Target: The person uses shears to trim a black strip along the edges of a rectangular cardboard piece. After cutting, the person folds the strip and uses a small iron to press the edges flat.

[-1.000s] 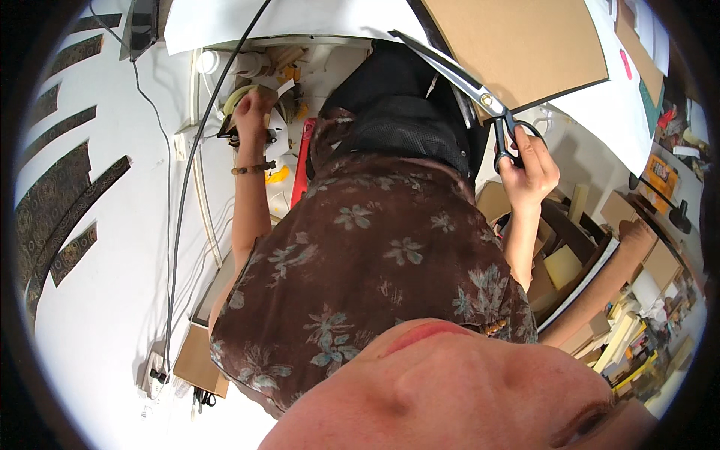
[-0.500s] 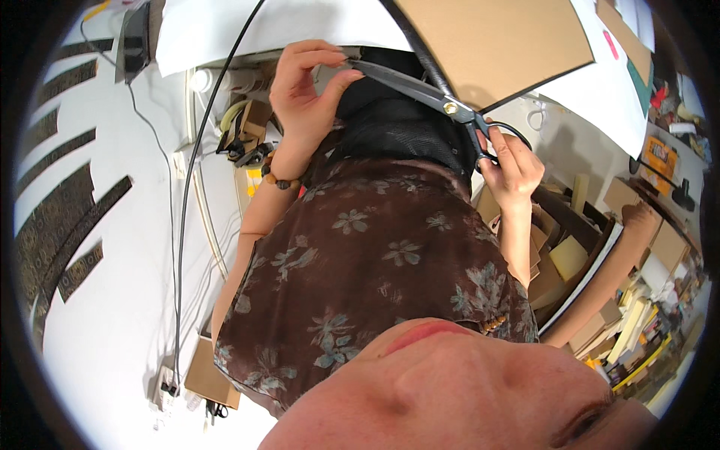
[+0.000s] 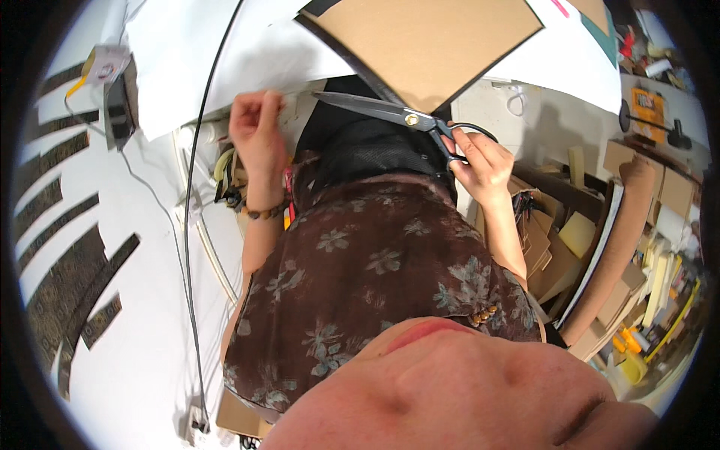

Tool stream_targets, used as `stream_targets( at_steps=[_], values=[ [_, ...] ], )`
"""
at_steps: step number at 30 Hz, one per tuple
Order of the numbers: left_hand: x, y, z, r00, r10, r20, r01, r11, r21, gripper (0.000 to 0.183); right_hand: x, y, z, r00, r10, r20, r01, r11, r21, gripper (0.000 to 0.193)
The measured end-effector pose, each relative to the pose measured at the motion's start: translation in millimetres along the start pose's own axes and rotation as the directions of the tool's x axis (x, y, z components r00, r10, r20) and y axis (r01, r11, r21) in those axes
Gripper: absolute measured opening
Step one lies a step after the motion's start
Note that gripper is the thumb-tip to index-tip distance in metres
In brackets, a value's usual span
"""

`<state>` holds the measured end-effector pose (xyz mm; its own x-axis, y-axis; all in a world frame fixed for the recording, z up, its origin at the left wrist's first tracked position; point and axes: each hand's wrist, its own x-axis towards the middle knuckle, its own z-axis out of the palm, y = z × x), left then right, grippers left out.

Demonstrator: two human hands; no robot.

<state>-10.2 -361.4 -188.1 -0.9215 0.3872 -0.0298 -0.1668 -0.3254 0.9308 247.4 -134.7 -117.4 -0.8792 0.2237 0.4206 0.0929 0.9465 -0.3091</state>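
My right hand (image 3: 486, 169) is closed round the black handles of a large pair of scissors (image 3: 371, 107). Their long dark blades are together and point left, with a gold pivot screw showing. My left hand (image 3: 259, 135), with a beaded bracelet at the wrist, is held off to the left of the blade tips and apart from them. Its fingers are drawn together in a pinch, slightly blurred; whatever they may hold is too small to see. Just beyond the scissors, a tan board (image 3: 427, 49) with black edging lies on the white table (image 3: 202, 75), one corner reaching the near edge.
A black cable (image 3: 187, 187) runs down the left side. Patterned dark strips (image 3: 67, 270) lie at far left, near a tape measure (image 3: 105, 66). Cardboard pieces (image 3: 551, 247) and a brown roll (image 3: 619, 225) stand at right. A yellow package (image 3: 649, 112) is farther right.
My left hand has left the scissors' blade tip and moved left, its fingers closing together. The scissors stay in my right hand. The whole view has shifted, showing more of the table.
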Motion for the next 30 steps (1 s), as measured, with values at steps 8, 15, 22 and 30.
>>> stream_targets(
  at_steps=[8,15,22,30],
  values=[
    [-52,-106,-207,0.843,-0.149,-0.517,0.365,0.865,0.345,0.014,-18,11,-8,0.958,0.221,-0.185,-0.226,0.974,-0.006,0.039],
    [-122,-169,-449,0.846,-0.250,-0.470,0.530,0.485,0.696,0.016,-28,31,0,0.689,0.589,-0.421,-0.532,0.806,0.258,0.029],
    [-128,-160,-440,0.504,-0.385,-0.773,0.864,0.225,0.451,0.018,-33,35,6,0.646,0.646,-0.407,-0.567,0.763,0.310,0.028],
    [-115,-168,-490,0.743,-0.530,-0.409,-0.085,-0.681,0.727,0.044,-55,49,19,0.607,0.680,-0.412,-0.523,0.732,0.438,0.034]
  ],
)
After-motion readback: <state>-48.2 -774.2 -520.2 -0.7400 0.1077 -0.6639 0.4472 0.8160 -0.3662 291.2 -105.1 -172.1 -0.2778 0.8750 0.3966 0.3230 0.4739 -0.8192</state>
